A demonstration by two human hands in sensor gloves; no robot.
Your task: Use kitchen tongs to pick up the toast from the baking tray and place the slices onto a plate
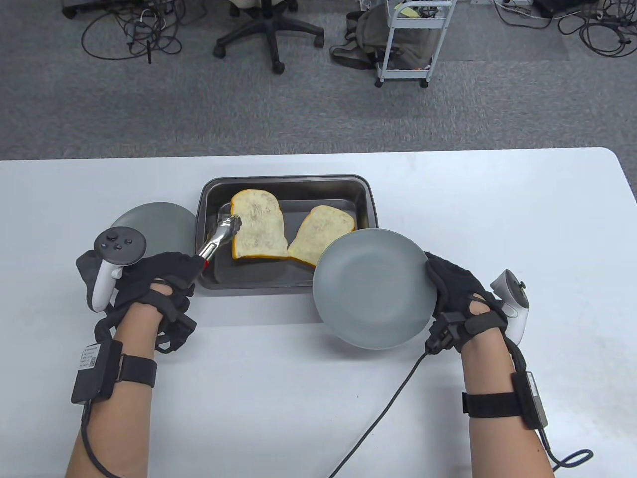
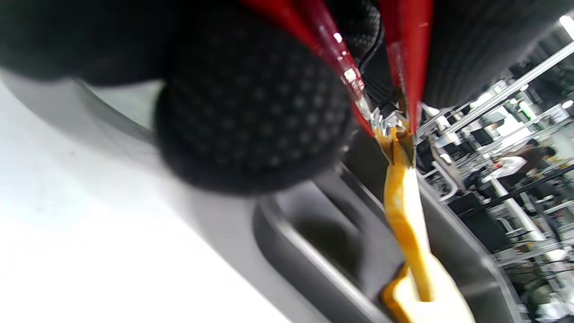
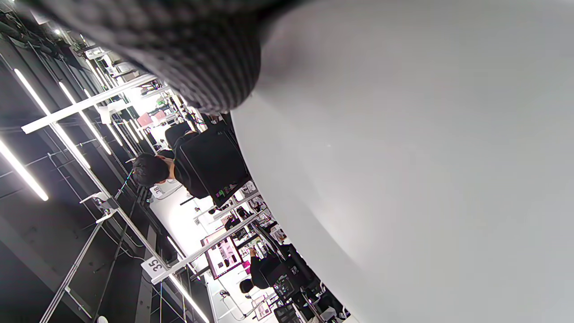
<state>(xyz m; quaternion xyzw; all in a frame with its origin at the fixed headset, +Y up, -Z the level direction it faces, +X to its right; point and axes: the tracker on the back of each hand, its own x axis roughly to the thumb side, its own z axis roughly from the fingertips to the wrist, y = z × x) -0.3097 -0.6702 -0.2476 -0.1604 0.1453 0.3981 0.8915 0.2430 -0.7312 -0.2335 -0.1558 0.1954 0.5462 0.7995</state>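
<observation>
A dark baking tray (image 1: 366, 196) holds two toast slices. My left hand (image 1: 164, 279) grips red-handled metal tongs (image 1: 219, 238), whose tips clamp the left edge of the larger slice (image 1: 259, 226). In the left wrist view the tongs (image 2: 385, 89) pinch that slice's orange crust (image 2: 406, 215), lifted on edge over the tray (image 2: 323, 269). The second slice (image 1: 321, 234) lies to the right, partly under a grey plate (image 1: 373, 289). My right hand (image 1: 455, 294) holds this plate by its right rim, raised over the tray's near right corner. The right wrist view shows the plate's surface (image 3: 426, 157) close up.
A second grey plate (image 1: 149, 224) lies on the white table left of the tray, partly behind my left hand. A black cable (image 1: 393, 398) trails across the table from my right wrist. Beyond the table stand an office chair (image 1: 268, 30) and a cart (image 1: 413, 45).
</observation>
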